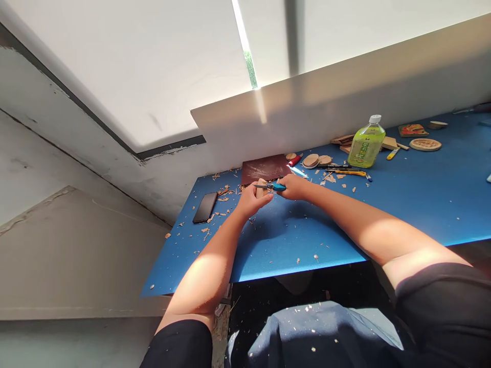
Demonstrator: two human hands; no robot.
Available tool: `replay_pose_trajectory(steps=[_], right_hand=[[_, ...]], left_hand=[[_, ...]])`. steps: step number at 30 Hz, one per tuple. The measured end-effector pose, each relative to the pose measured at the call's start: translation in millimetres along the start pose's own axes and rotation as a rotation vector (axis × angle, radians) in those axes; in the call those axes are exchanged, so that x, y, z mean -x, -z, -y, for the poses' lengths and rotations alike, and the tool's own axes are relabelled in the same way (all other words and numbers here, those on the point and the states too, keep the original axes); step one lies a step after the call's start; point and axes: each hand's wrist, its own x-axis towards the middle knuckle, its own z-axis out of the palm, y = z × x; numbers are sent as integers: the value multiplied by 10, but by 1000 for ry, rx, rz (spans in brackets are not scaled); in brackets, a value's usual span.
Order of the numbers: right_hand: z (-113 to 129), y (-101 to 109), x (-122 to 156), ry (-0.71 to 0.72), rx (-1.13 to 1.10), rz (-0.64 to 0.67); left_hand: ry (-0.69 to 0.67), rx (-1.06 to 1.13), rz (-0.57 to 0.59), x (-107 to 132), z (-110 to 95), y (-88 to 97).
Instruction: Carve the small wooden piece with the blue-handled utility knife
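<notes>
Dusted with pale chips, a blue-grey lap cloth [318, 337] fills the bottom of the view, just behind the front edge of the blue table [276, 240]. Both forearms reach out over the table, with black sleeves [433, 312] at the near end.

Near the back of the table, the left hand [251, 200] is clenched around a small wood block [261, 188], holding it up off the surface. The right hand [293, 186] is closed firmly on a knife [276, 187] with a teal handle, which points toward the block. The fingers hide where the blade meets the wood, so I cannot tell whether it is cutting. With the hands this close, each seems to brace the other, which would keep any knife stroke short and controlled.

Right behind the block lies a dark red pad [264, 168], near the wall [307, 117]. Shavings [226, 195] are scattered on both sides of the hands. A phone [205, 207] sits to the left, well clear of the knife and not far from the table's left edge. Wood discs [310, 160], a yellow utility knife [345, 173] and a green bottle [366, 143] are grouped off to the right, beyond the right forearm. Open blue surface stretches between the hands and the front edge, leaving the forearms room to move, while the wall closes off the back.
</notes>
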Motion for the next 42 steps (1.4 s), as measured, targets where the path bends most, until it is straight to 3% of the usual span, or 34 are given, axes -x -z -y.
replay_pose_trajectory(steps=[7, 13, 15, 24, 32, 42], right_hand=[[-146, 75, -38, -165, 175, -16], [-46, -12, -26, -20, 82, -4], [-33, -29, -45, -31, 83, 8], [-417, 172, -97, -426, 285, -52], [27, 75, -20, -150, 190, -68], [30, 12, -44, -152, 169, -14]], left_hand=[[124, 74, -8, -44, 21, -52], [53, -38, -64, -42, 44, -39], [18, -90, -80, -41, 45, -40], [151, -244, -310, -119, 69, 88], [87, -357, -329, -56, 57, 56], [50, -504, -327, 41, -71, -113]])
